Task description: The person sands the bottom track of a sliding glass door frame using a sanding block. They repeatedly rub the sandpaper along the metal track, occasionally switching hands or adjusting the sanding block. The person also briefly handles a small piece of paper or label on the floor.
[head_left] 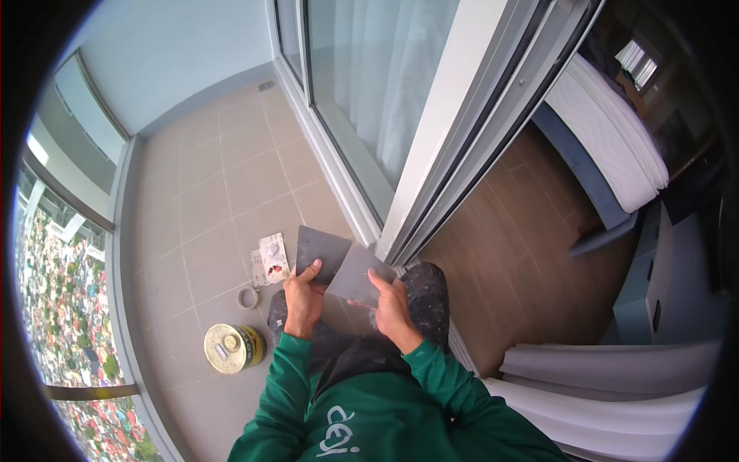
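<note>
My left hand point(303, 299) pinches a dark grey sandpaper sheet point(319, 248), thumb on top, above my knees. In my right hand point(392, 308) is a second, slightly lighter grey sandpaper sheet point(356, 273), also gripped under the thumb. The two sheets meet at their inner edges, the right one partly over the left one. The fingers beneath them are largely hidden. Beyond my left hand, a piece of printed card point(273, 258) with small bits on it lies on the floor tiles. A roll of tape point(248, 297) lies close to it.
A round tin can point(229, 348) with a yellow and black side stands on the tiles at left. Glass railing point(69, 300) borders the far left. At right, a sliding door frame point(462, 146) separates the tiles from a wooden floor point(493, 254), a bed point(608, 131) and a white curtain point(600, 400).
</note>
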A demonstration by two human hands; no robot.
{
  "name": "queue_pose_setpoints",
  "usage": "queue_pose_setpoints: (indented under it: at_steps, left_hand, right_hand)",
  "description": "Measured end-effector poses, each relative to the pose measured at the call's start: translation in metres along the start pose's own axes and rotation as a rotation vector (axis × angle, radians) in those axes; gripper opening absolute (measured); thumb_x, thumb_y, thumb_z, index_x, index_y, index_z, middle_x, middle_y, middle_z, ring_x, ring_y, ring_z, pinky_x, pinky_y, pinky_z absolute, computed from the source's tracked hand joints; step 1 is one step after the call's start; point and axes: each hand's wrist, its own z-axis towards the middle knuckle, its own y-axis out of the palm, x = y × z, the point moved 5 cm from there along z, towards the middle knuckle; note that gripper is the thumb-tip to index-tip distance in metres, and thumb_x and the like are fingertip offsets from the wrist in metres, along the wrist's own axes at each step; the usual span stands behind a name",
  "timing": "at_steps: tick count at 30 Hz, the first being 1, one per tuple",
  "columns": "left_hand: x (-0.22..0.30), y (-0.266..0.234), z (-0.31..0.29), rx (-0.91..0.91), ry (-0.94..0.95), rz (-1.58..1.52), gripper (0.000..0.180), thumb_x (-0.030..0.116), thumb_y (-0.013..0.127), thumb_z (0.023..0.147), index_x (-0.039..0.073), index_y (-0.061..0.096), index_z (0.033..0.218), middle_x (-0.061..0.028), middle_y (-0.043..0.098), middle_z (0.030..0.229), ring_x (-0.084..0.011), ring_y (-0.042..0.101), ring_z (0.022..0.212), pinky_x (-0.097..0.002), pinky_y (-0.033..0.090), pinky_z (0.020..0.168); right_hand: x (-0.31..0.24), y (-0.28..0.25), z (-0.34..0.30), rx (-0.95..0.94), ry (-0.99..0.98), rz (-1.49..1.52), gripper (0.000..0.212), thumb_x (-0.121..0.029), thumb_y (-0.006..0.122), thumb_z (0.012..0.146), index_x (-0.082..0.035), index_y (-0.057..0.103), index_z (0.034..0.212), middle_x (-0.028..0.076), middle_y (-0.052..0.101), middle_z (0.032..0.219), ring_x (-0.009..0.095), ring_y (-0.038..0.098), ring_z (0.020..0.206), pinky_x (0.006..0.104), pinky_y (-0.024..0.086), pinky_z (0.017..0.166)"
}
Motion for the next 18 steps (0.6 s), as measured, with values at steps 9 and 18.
queue_pose_setpoints:
  at_steps: [9,18]
  left_hand:
    - [-0.019,-0.013,-0.009,-0.204,-0.010,0.666,0.022,-0.001,0.068,0.086,-0.004,0.069,0.108,-0.0047,0.070,0.086,-0.0102,0.061,0.068,-0.0258,0.050,0.061]
    - [-0.011,0.003,0.006,-0.544,-0.020,1.135,0.022,0.008,0.067,0.090,-0.003,0.063,0.109,-0.0081,0.070,0.092,-0.0127,0.064,0.074,-0.0292,0.053,0.069]
  right_hand:
    - [-0.017,-0.006,0.023,0.008,-0.478,-0.568,0.026,-0.020,0.069,0.090,0.006,0.068,0.088,0.005,0.066,0.073,0.014,0.059,0.069,0.0338,0.047,0.064]
    - [-0.030,-0.015,0.043,-0.309,-0.340,-0.738,0.030,-0.025,0.067,0.093,0.004,0.069,0.100,0.007,0.069,0.082,0.011,0.061,0.075,0.0312,0.050,0.069]
